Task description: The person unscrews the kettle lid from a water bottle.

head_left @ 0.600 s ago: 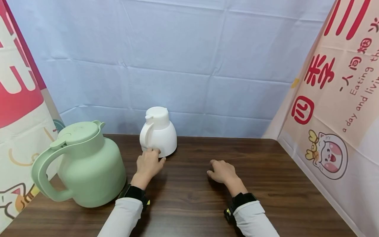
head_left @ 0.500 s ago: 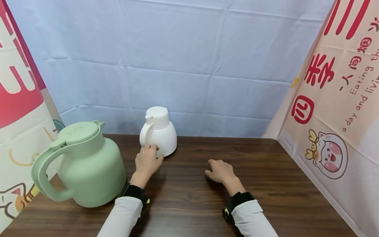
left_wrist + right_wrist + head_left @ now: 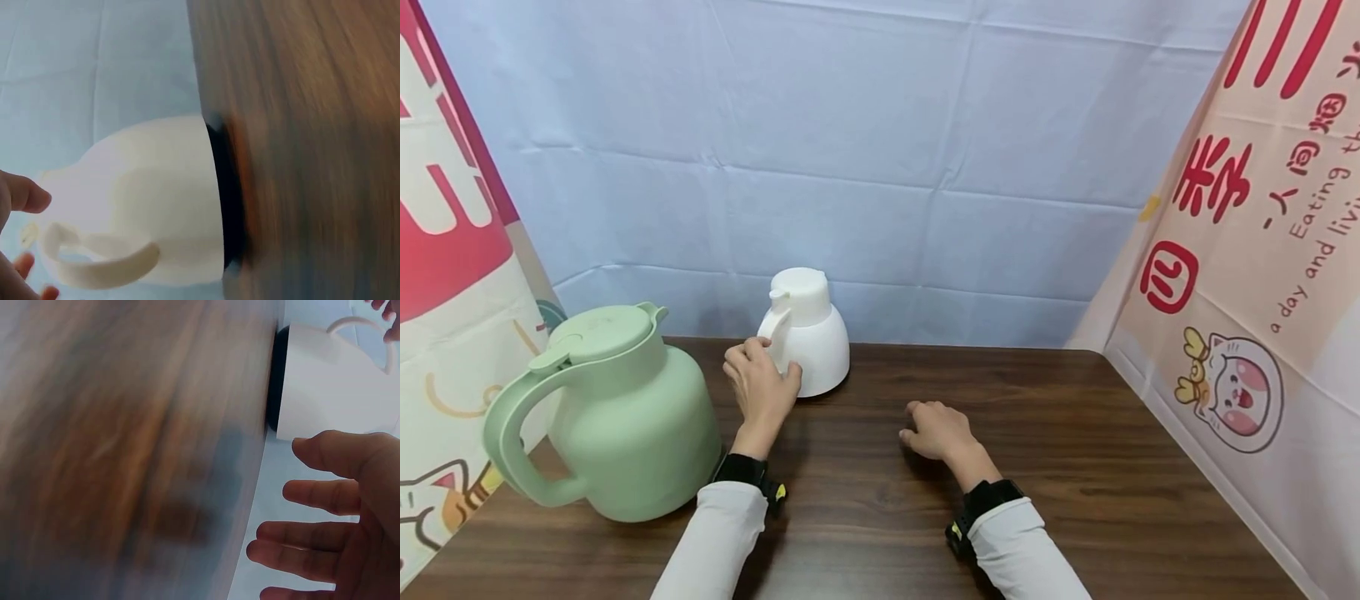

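A white thermos jug point(image 3: 818, 357) with a side handle point(image 3: 112, 274) stands upright near the table's back edge. My left hand point(image 3: 760, 387) is at its handle side, with thumb and fingers spread apart. The left wrist view shows the thumb point(image 3: 28, 195) and fingertips near the jug's top, with a gap to the handle and nothing gripped. My right hand point(image 3: 938, 432) hovers over the table to the right of the jug and holds nothing. Its fingers point(image 3: 312, 534) look extended and loose in the right wrist view, where the jug point(image 3: 337, 387) shows beyond them.
A large light green thermos jug point(image 3: 640, 417) stands at the left, its handle point(image 3: 512, 450) facing left, close beside my left forearm. Pale blue cloth point(image 3: 880, 167) hangs behind the dark wooden table point(image 3: 865, 508). Printed cloths hang at the left and right point(image 3: 1232, 275).
My left hand has moved up and slightly left, from low in front of the white jug to beside its handle, spreading its fingers. My right hand has shifted left. Both jugs stay in place.
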A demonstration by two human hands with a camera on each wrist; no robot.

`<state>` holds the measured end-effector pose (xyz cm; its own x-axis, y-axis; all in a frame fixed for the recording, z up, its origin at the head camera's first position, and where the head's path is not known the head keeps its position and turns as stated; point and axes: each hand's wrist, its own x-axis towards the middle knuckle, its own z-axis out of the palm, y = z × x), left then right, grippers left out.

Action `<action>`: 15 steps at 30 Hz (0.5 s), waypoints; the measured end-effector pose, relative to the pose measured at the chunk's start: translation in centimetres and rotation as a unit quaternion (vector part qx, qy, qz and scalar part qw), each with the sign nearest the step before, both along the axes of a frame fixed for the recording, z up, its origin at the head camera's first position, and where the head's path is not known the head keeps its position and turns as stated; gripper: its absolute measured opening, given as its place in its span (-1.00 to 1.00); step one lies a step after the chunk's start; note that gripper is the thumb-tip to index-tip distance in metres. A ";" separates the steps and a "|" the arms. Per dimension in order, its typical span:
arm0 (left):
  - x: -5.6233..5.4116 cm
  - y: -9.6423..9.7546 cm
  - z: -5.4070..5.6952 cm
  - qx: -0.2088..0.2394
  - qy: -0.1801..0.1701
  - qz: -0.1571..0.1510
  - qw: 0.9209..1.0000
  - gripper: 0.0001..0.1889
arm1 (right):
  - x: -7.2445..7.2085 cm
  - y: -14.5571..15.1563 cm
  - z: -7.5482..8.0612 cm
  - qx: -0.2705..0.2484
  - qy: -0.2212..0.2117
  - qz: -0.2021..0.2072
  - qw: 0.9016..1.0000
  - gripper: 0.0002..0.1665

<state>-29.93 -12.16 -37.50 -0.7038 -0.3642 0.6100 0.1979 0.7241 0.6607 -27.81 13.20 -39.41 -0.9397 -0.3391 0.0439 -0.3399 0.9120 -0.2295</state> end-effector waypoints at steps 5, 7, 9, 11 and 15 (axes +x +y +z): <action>-0.6 0.4 0.1 0.097 -0.057 -0.021 0.993 -0.28 | -0.2 -0.9 0.3 0.005 0.002 0.003 1.000 -0.47; -0.8 0.4 0.2 0.123 -0.076 -0.028 0.989 -0.22 | -0.3 -1.3 0.4 0.010 0.003 0.005 1.000 -0.48; -1.1 0.5 0.3 0.147 -0.087 -0.036 0.985 -0.18 | -0.4 -1.6 0.4 0.013 0.003 0.009 1.000 -0.48; -1.4 0.5 0.4 0.174 -0.091 -0.046 0.980 -0.18 | -0.6 -2.0 0.4 0.014 0.002 0.012 1.000 -0.48; -2.1 0.6 0.3 0.218 -0.092 -0.062 0.970 -0.21 | -0.8 -2.5 0.4 0.014 -0.002 0.019 1.000 -0.47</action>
